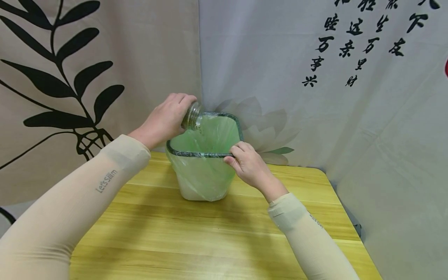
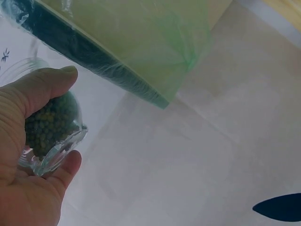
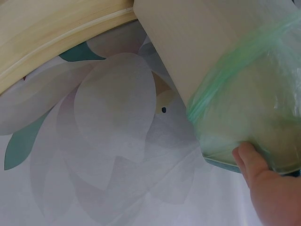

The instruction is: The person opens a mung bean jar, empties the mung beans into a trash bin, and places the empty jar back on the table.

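Note:
My left hand holds a glass jar tilted on its side over the left part of a bin's opening. Small green beans show through the glass in the left wrist view, between thumb and fingers. Some greenish specks appear at the jar's mouth in the head view. The bin stands upright on the table, lined with a thin green plastic bag folded over its dark rim. With curled fingers, my right hand grips the rim at the near right corner, over the bag.
A yellow wood-grain table carries the bin near its back edge. Behind it hangs a pale curtain printed with dark leaves, and another cloth with black characters and a faint lotus. The table's right edge runs beside the cloth.

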`<state>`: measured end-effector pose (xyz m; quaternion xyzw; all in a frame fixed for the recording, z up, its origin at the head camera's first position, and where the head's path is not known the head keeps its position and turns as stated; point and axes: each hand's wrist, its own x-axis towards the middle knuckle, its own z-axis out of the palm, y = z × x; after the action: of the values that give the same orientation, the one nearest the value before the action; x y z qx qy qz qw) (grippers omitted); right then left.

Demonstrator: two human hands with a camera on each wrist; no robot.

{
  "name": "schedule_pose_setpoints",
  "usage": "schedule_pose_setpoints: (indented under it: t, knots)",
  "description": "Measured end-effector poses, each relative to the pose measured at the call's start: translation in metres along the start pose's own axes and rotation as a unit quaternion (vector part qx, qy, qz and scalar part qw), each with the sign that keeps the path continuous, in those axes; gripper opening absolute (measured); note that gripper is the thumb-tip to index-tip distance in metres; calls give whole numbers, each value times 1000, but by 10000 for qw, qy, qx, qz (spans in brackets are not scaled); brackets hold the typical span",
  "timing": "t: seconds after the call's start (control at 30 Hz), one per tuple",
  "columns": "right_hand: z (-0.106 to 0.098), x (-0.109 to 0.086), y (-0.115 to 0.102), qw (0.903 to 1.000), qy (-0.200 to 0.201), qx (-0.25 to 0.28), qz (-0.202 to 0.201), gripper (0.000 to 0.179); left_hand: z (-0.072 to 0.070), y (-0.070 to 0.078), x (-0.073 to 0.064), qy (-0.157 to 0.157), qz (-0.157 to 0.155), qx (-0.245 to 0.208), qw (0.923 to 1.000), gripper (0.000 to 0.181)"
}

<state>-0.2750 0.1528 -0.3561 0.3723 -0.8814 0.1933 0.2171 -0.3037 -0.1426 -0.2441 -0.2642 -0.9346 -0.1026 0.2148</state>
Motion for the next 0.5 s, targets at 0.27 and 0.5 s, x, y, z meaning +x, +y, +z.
schedule_pose_setpoints:
  t: [0.27, 0.5]
  knots:
    - [0, 0, -1, 10000, -3, -6, -10, 56, 1, 0, 0, 43, 49, 42, 10000, 84]
    - [0, 0, 0, 10000, 31, -23, -33, 59, 0, 1, -1, 51, 56, 30, 10000, 82]
